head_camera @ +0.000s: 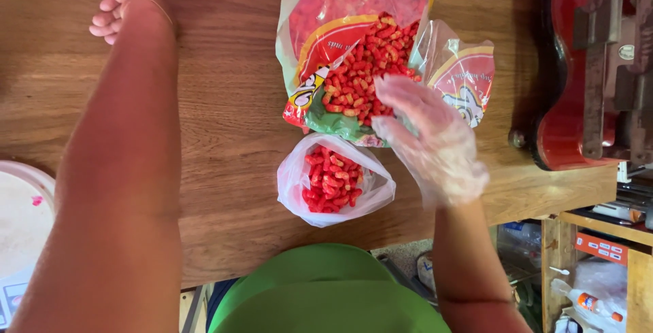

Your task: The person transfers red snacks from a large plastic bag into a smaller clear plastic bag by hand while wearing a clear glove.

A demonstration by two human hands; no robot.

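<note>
The right hand, covered by a thin clear plastic glove, sits at the centre right of the frame with its fingers spread wide and pointing toward the upper left, into the torn mouth of the large red, yellow and green printed snack bag. The fingertips rest on or just over the heap of small red stick-shaped snacks that spills from that bag; whether any are pinched I cannot tell. Just below the heap, nearer the lower centre, lies the small clear plastic bag, open-mouthed and partly filled with the same red sticks, just beside and to the left of the gloved wrist. The bare left hand is well apart at the upper left, fingers curled loosely, pressed on the brown wooden tabletop, its forearm running down the left side.
</note>
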